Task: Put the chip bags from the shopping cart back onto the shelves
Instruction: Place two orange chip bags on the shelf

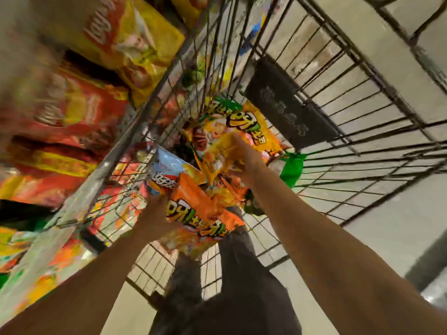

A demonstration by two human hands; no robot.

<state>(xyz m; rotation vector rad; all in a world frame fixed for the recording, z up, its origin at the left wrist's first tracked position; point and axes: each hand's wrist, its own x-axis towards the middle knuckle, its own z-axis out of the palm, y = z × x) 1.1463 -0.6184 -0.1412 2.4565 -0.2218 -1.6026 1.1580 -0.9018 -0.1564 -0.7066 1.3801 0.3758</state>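
An orange chip bag [200,213] is gripped at its left edge by the left hand [154,221], the fingers curled round the packet so that it hangs above the wire floor of the shopping cart [338,131]. A yellow chip bag [232,131] with a green top is held by the right hand [244,160], whose fingers are closed on its lower part; it lies just beyond the orange one, inside the cart near the far wire wall. A third packet — a light blue chip bag [169,170] — is seen tucked against the upper left edge of the orange bag, touching it; whether it is held as well cannot be told. A dark plastic panel [287,112] is fixed to the cart's wire side to the right of the yellow bag, and a green tag [292,168] is seen on the wires below it. To the left, beyond the cart's rim, shelves [21,213] are filled with more packets — a yellow Lay's bag [135,44] above and red bags [72,112] below it, all heavily blurred. Dark trousers [237,286] are visible through the cart's wire floor between the two forearms.
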